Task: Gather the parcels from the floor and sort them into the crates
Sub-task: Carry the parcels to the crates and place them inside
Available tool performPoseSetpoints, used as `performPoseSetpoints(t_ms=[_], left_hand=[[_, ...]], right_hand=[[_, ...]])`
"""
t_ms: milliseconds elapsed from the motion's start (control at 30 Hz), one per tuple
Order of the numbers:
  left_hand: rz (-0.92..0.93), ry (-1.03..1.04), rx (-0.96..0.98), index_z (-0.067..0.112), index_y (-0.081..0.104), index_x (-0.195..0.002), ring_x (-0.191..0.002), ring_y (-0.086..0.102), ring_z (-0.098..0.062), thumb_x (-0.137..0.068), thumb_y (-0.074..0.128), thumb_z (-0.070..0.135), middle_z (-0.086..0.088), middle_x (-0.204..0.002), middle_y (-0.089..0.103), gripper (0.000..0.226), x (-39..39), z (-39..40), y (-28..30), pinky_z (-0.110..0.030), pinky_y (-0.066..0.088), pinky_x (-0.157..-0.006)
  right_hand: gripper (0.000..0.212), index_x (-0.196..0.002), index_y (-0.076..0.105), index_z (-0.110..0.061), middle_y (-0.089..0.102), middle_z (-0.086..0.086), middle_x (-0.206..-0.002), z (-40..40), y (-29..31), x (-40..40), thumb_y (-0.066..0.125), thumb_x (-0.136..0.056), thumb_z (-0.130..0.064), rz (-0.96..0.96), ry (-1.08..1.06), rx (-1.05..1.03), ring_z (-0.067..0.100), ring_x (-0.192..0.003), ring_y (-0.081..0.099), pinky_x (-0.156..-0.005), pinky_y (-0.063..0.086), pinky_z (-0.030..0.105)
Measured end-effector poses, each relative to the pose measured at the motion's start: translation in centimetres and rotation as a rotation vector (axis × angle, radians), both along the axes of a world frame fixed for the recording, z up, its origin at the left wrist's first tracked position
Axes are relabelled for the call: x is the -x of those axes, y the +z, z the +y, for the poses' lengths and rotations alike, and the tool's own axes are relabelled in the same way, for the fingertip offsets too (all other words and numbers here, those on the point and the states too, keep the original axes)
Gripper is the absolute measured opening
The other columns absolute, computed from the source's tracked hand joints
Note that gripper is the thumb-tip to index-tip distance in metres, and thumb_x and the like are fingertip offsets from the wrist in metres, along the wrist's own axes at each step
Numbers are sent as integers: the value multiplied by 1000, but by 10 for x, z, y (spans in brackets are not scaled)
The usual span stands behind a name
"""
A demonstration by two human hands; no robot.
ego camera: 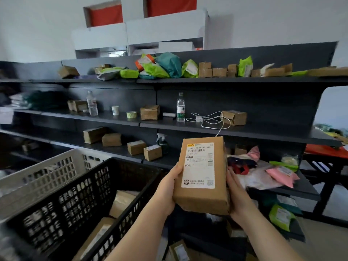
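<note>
A brown cardboard parcel (202,196) with a white shipping label is held upright in front of me, label facing me. My left hand (167,191) grips its left side and bottom corner. My right hand (238,194) holds its right side from behind. A black plastic crate (120,210) sits low on the left, right beside the parcel, with brown parcels (122,202) lying inside. A white crate (47,174) stands behind it, further left. More parcels (178,250) lie low under my arms.
Dark metal shelving (244,129) fills the view ahead, holding small boxes, green and pink mailer bags, water bottles, a paper cup, tape, a spray bottle and a white cable. White shelf units with red bins (107,16) stand above. A dark frame (327,185) stands right.
</note>
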State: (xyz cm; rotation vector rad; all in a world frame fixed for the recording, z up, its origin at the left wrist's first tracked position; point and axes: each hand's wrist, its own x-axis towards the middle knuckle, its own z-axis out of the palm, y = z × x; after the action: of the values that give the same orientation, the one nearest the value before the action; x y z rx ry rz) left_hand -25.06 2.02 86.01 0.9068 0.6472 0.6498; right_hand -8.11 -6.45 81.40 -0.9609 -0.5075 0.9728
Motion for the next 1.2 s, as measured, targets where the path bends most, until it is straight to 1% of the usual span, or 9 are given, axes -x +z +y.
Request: performPoseSetpoints(t_ms=[200,400,533,633,767,867,967,1100,1200], left_hand=[[90,229,43,17,67,-99,-73,72,-23,-86,56,31,-7,-86,75,22,80,48,-1,-31,54,-59],[284,307,-34,15,60,-97,-79,69,-23,-81,62,32,-5,-80,76,23,176,141,8,-35,51,-66],[492,241,-69,13,59,-99,-79,70,-23,-81,64,31,-8,-86,75,27,225,213,-8,-34,55,-67],[622,183,-84,14,61,-102,-79,70,-24,-82,66,29,-9,-90,74,26,257,258,-32,-33,58,-70],[820,48,-161,21,55,-91,-67,68,-18,-84,65,17,-3,-81,69,13,287,297,-68,-28,55,-52],[1045,-68,-208,7,54,-113,-92,63,-27,-86,60,18,-11,-105,64,30,303,314,-100,-36,53,-79],[1217,-191,-410,3,46,-130,-118,49,-28,-88,58,28,-14,-131,51,50,305,316,-124,-29,40,-94],[1077,-40,-476,5,54,-122,-114,52,-26,-86,58,21,-14,-125,57,40,282,321,-130,-25,38,-84],[929,39,-567,9,55,-123,-110,55,-24,-85,59,20,-12,-122,60,40,244,316,-124,-26,39,-90]], right_hand=[[71,-141,32,-42,52,-3,-138,80,10,80,55,-76,-58,-155,223,32,18,-118,55,-99,44,42],[83,-133,46,-37,62,-2,-124,161,30,167,50,-62,-79,-206,450,208,22,-110,59,-97,44,45],[67,-134,41,-31,63,0,-116,226,16,226,64,-76,-55,-267,429,407,22,-98,59,-85,46,42],[25,-103,60,-22,71,0,-75,266,-10,271,63,-84,-38,-126,423,562,17,-65,64,-52,48,27],[30,-117,60,-12,68,8,-92,304,-50,317,59,-89,-21,-37,428,671,25,-84,64,-74,51,37],[50,-134,41,-6,53,17,-129,319,-72,343,59,-89,-18,-316,558,916,36,-115,54,-90,48,49],[56,-141,29,-6,45,20,-136,330,-89,362,52,-93,-24,-678,650,1108,34,-115,55,-90,52,43],[38,-128,43,-8,53,6,-94,336,-97,347,49,-93,-21,-993,514,931,18,-78,55,-68,45,28],[44,-131,43,-13,56,6,-116,315,-83,309,56,-90,-21,-937,222,691,20,-97,56,-73,42,26]])
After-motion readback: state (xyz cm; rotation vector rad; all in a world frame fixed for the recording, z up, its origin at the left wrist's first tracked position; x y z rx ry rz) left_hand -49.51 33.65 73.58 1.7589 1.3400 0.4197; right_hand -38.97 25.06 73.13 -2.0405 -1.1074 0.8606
